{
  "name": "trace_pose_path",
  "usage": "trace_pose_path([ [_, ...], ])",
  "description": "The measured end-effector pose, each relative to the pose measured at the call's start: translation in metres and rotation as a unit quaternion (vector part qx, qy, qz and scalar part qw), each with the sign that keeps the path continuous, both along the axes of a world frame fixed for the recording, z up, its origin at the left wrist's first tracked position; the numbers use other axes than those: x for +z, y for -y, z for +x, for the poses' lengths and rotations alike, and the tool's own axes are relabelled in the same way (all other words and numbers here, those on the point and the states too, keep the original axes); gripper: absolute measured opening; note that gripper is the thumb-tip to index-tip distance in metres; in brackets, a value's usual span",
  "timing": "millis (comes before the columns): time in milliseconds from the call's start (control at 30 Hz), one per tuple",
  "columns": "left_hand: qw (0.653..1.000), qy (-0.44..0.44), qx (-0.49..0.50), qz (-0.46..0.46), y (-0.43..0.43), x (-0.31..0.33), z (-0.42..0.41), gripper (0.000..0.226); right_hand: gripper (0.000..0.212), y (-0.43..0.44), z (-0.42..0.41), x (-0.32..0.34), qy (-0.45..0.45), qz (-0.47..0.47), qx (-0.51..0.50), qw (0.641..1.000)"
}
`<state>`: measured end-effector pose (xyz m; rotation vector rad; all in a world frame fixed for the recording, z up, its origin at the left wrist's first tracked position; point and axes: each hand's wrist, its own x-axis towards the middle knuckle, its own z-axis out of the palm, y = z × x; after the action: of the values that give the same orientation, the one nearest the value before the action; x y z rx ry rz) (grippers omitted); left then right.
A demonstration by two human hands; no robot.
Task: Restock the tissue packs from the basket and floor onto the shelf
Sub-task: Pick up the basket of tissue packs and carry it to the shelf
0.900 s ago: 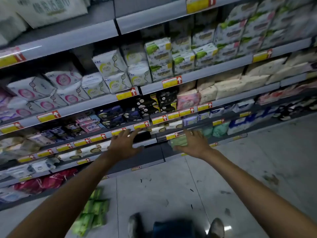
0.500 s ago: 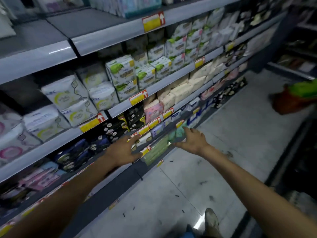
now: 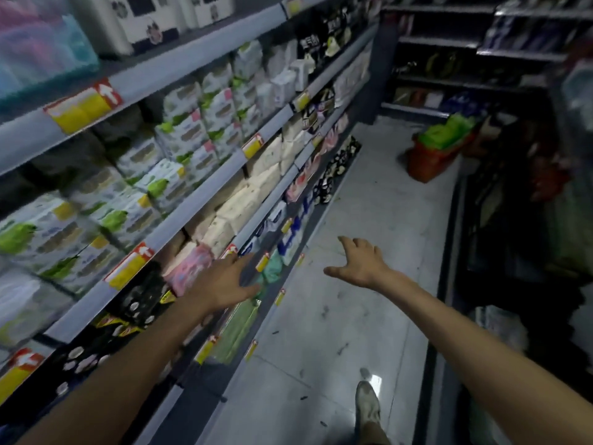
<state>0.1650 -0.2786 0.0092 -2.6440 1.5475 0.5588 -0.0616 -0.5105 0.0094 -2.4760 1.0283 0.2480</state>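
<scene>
Green tissue packs lie in the lowest shelf row on the left. My left hand is stretched out flat at the shelf edge just above them, fingers apart, holding nothing. My right hand hovers over the floor to the right of the shelf, fingers spread and empty. An orange basket stacked with bright green tissue packs sits on the floor farther down the aisle, at the upper right.
The shelf unit with white, green and pink packs and yellow price tags runs along the left. Dark shelving lines the right side of the aisle. My shoe stands on the pale tiled floor.
My view has swung right, down the aisle, bringing the basket into sight. My right hand has come off the green packs and moved out over the floor; my left hand stays at the shelf edge.
</scene>
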Motion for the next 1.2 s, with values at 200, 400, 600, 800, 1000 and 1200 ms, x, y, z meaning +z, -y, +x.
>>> trace_pose_path([
  [200, 1.0, 0.021, -0.003, 0.022, 0.165, 0.017, -0.007, 0.104, 0.096, 0.142, -0.02, -0.012, -0.01, 0.03, -0.014, 0.999],
  [400, 0.999, 0.039, -0.029, 0.0, 0.285, 0.038, -0.004, 0.105, 0.097, 0.244, -0.039, -0.003, -0.009, 0.037, -0.049, 0.998],
  [600, 0.996, 0.063, -0.07, -0.002, 0.373, 0.04, 0.003, 0.086, 0.098, 0.312, -0.047, 0.01, 0.011, 0.037, -0.087, 0.996],
  [800, 0.992, 0.05, -0.103, -0.046, 0.458, 0.038, 0.018, 0.085, 0.097, 0.372, -0.03, 0.018, 0.02, 0.015, -0.124, 0.992],
  [1000, 0.986, 0.021, -0.14, -0.083, 0.56, 0.04, 0.054, 0.091, 0.097, 0.443, 0.008, 0.029, 0.023, -0.009, -0.165, 0.986],
  [1200, 0.983, 0.014, -0.155, -0.1, 0.661, 0.05, 0.111, 0.099, 0.098, 0.519, 0.05, 0.05, 0.015, -0.027, -0.212, 0.977],
])
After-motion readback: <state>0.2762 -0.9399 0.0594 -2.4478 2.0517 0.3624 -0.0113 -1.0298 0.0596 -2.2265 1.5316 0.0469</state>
